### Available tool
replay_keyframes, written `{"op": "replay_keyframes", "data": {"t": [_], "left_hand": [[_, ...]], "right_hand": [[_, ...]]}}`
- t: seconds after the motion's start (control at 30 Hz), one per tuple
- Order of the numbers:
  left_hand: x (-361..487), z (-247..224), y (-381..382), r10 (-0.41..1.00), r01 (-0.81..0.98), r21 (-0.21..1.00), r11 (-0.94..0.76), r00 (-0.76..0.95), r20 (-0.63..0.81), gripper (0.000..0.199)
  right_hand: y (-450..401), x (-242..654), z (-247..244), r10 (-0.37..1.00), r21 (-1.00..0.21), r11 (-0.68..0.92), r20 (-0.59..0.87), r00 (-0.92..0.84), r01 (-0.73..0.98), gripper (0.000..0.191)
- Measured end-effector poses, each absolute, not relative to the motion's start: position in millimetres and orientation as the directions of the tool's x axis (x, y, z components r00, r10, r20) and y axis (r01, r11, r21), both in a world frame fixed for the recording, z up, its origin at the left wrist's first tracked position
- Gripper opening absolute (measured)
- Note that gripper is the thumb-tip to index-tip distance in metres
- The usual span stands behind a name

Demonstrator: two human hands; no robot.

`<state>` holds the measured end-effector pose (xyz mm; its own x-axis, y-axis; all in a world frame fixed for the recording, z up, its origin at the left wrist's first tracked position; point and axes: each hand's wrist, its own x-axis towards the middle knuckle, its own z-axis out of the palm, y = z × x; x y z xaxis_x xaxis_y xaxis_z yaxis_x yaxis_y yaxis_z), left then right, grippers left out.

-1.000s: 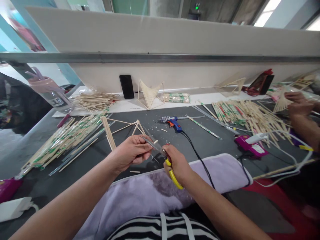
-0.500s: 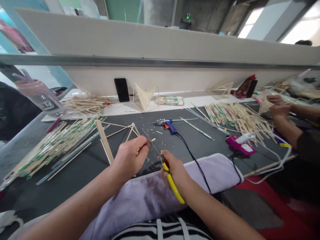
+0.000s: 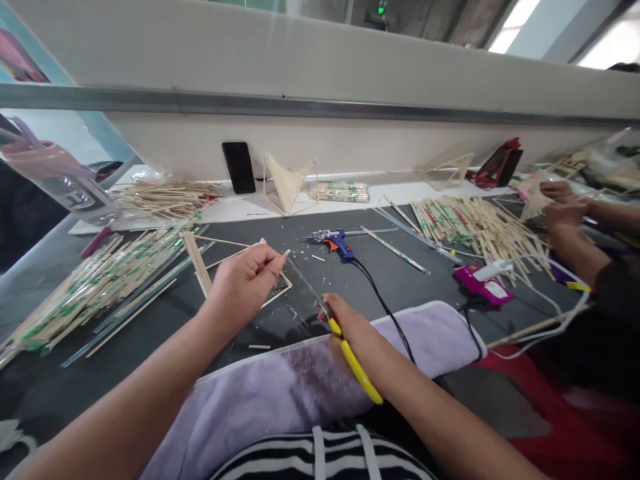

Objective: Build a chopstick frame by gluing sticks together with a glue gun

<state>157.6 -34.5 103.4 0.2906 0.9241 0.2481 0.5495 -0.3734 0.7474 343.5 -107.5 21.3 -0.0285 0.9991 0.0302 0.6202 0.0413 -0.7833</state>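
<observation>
My left hand is closed in a pinch, with the pale tip of a thin wooden stick showing at the fingertips; the rest is hidden. My right hand is wrapped round yellow-handled pliers, whose metal head points up and left. A long, narrow grey strip runs from that head toward the left fingertips; I cannot tell whether it is part of the tool. Behind my left hand lies a frame of glued wooden sticks, partly covered by the hand. A short stick piece lies below.
A blue glue gun lies ahead, its cord crossing a lilac cloth. Stick bundles lie left and right. A phone and a stick model stand behind. Another person's hands work at right, beyond a purple power strip.
My left hand has moved up and left, away from the pliers' head. The right hand and pliers have shifted slightly right. The short stick piece below is now uncovered, and the view has tilted down.
</observation>
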Motion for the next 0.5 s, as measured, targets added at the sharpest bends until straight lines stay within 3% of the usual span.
{"op": "replay_keyframes", "data": {"t": [0.13, 0.23, 0.33, 0.5], "left_hand": [[146.8, 101.6, -34.3, 0.926, 0.362, 0.926, -0.112, 0.376, -0.035, 0.025], [142.0, 93.8, -35.2, 0.882, 0.275, 0.959, 0.063, 0.434, -0.182, 0.022], [138.4, 86.8, -33.2, 0.875, 0.278, 0.958, 0.07, 0.444, -0.192, 0.023], [138.0, 86.4, -29.9, 0.916, 0.386, 0.916, -0.114, 0.397, -0.053, 0.025]], "right_hand": [[-98.9, 357.5, 27.7, 0.994, -0.737, -0.112, -0.076, 0.083, 0.667, 0.034], [-85.2, 366.6, 38.3, 0.99, -0.655, -0.124, -0.129, 0.051, 0.746, 0.027], [-70.5, 369.2, 43.5, 0.987, -0.58, -0.127, -0.155, 0.045, 0.805, 0.021], [-55.8, 364.0, 40.0, 0.992, -0.542, -0.104, -0.113, 0.05, 0.834, 0.025]]}}
